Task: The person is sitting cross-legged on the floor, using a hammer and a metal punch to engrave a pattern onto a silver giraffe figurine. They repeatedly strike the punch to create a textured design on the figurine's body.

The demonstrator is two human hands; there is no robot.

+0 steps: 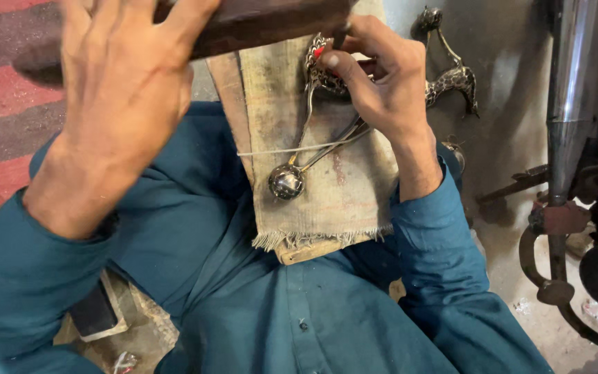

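Observation:
My left hand [122, 76] grips a dark wooden block-like mallet [264, 21] held across the top of the view. My right hand [382, 76] pinches a thin dark punch tool [340, 34] against an ornate engraved metal piece [323, 76]. That piece has thin curved stems and a shiny metal ball end [286, 181]. It lies on a frayed burlap cloth [354, 187] over a wooden board [226, 97] resting against my teal-sleeved body. A pale string [278, 150] crosses the cloth over the stems.
A second ornate metal piece [451, 79] lies on the grey floor to the right. A chrome pipe [569, 104] and rusty metal parts [555, 228] stand at the far right. A red and grey striped mat [1, 104] lies at the left.

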